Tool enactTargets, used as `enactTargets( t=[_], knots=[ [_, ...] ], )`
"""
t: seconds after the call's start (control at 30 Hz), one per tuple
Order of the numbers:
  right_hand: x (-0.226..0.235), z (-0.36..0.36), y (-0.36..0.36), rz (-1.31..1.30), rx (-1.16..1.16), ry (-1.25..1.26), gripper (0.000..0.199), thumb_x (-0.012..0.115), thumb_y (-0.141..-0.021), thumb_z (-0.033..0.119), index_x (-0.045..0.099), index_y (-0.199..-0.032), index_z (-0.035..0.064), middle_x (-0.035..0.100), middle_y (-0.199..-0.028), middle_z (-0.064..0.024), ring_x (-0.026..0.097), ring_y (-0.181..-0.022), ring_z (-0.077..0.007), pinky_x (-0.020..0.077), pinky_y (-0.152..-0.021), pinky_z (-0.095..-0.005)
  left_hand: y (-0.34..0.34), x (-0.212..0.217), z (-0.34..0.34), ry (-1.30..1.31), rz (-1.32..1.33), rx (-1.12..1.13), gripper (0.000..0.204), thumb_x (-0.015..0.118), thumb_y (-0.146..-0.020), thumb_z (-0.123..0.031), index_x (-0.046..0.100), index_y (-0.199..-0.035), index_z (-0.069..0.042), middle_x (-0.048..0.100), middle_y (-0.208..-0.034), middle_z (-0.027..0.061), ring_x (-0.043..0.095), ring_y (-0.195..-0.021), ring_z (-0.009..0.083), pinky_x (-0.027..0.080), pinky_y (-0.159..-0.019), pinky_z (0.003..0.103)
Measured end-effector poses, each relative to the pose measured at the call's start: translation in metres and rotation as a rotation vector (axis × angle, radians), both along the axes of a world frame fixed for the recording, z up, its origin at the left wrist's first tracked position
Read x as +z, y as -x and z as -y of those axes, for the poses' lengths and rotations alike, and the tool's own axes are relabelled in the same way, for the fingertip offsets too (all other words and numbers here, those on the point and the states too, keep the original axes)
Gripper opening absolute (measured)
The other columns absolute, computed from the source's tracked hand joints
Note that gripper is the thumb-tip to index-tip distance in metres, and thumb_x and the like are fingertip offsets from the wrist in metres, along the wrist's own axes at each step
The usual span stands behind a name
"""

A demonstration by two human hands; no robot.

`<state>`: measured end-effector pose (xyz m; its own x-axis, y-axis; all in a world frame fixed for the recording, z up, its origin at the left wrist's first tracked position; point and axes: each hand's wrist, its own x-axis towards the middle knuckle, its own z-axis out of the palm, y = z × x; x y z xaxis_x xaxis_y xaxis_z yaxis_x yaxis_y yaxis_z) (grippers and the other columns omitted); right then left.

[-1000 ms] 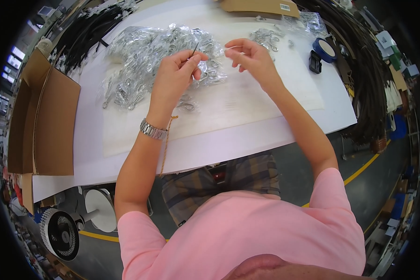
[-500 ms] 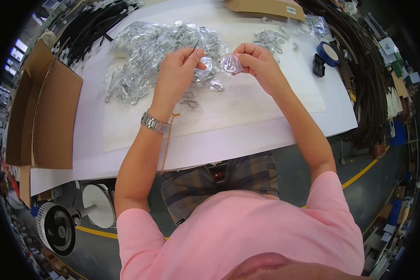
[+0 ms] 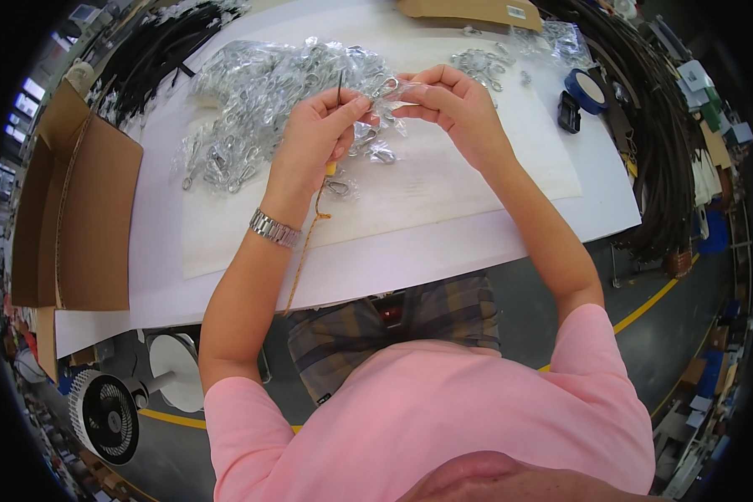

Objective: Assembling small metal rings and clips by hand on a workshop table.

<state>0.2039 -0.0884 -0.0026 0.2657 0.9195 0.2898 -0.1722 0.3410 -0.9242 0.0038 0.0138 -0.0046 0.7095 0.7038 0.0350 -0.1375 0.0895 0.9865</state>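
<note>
Over the white table (image 3: 443, 234), both my hands meet at a small clear plastic bag (image 3: 391, 107) with a silver metal hook (image 3: 389, 86) in it. My right hand (image 3: 460, 105) is closed, pinching the bag's right side. My left hand (image 3: 318, 125) is closed round a slim tool with a thin dark tip (image 3: 340, 81) and a yellow end (image 3: 331, 169); its exact kind is hidden. Its thumb and fingertips touch the bag's left side. An orange-brown cord (image 3: 304, 255) hangs below this hand. Behind lies a heap of bagged metal hooks (image 3: 259, 92).
Several small metal pieces (image 3: 483, 65) lie at the back right, near a blue tape roll (image 3: 586, 90) and a black box-shaped object (image 3: 569, 113). An open cardboard box (image 3: 100, 217) stands left, above a fan (image 3: 105, 416). Dark strips (image 3: 657, 184) hang along the right edge.
My right hand has moved left with the bag, and my left hand has come to meet it. The tool's yellow end now shows under my left hand, and the metal hook sits higher.
</note>
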Motion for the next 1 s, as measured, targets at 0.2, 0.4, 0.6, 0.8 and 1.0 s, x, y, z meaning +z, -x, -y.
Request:
enactTargets(
  t=[0.2, 0.4, 0.6, 0.8, 1.0],
  knots=[
    [0.008, 0.007, -0.014, 0.228, 0.088, 0.217, 0.024, 0.070, -0.099, 0.024, 0.070, -0.109, 0.0014, 0.072, -0.101, -0.0059, 0.068, -0.087, -0.0119, 0.0564, -0.084, -0.0290, 0.003, 0.016, 0.008, -0.272, -0.201, -0.045, 0.015, 0.071, -0.096, -0.019, 0.070, -0.096, -0.004, 0.067, -0.079, -0.0017, 0.040, -0.051, 0.0005, 0.027, -0.045, 0.019],
    [-0.001, 0.003, -0.008, 0.416, 0.326, 0.332, 0.026, 0.078, -0.094, 0.027, 0.073, -0.100, 0.0020, 0.069, -0.079, -0.0007, 0.062, -0.071, -0.0085, 0.0519, -0.068, -0.0250, 0.004, 0.006, 0.004, -0.447, -0.228, 0.075, 0.014, 0.072, -0.095, -0.019, 0.071, -0.093, -0.005, 0.064, -0.071, -0.0040, 0.042, -0.052, 0.0015, 0.029, -0.046, 0.021],
    [0.001, 0.006, -0.015, 0.363, 0.363, 0.430, 0.020, 0.074, -0.095, 0.022, 0.070, -0.092, 0.0023, 0.075, -0.085, -0.0082, 0.069, -0.075, -0.0114, 0.0527, -0.071, -0.0262, 0.002, 0.015, 0.011, -0.736, -0.388, 0.036, 0.029, 0.069, -0.096, -0.023, 0.067, -0.075, -0.004, 0.059, -0.062, -0.0021, 0.042, -0.054, 0.0059, 0.033, -0.051, 0.028],
    [0.007, 0.007, -0.011, 0.195, 0.495, 0.477, 0.024, 0.070, -0.099, 0.026, 0.071, -0.102, 0.0023, 0.077, -0.094, -0.0140, 0.074, -0.080, -0.0152, 0.0599, -0.077, -0.0293, 0.006, 0.018, 0.009, -0.624, -0.354, -0.061, 0.031, 0.068, -0.097, -0.024, 0.066, -0.075, -0.002, 0.059, -0.061, 0.0001, 0.046, -0.057, 0.0074, 0.035, -0.054, 0.028],
    [0.004, 0.006, -0.018, 0.160, 0.541, 0.498, 0.026, 0.064, -0.103, 0.026, 0.069, -0.107, 0.0014, 0.077, -0.095, -0.0152, 0.075, -0.078, -0.0159, 0.0610, -0.075, -0.0296, -0.002, 0.009, 0.016, -0.865, -0.181, 0.128, 0.018, 0.069, -0.096, -0.018, 0.071, -0.089, -0.002, 0.063, -0.067, -0.0015, 0.048, -0.060, 0.0064, 0.037, -0.056, 0.028]
  ],
)
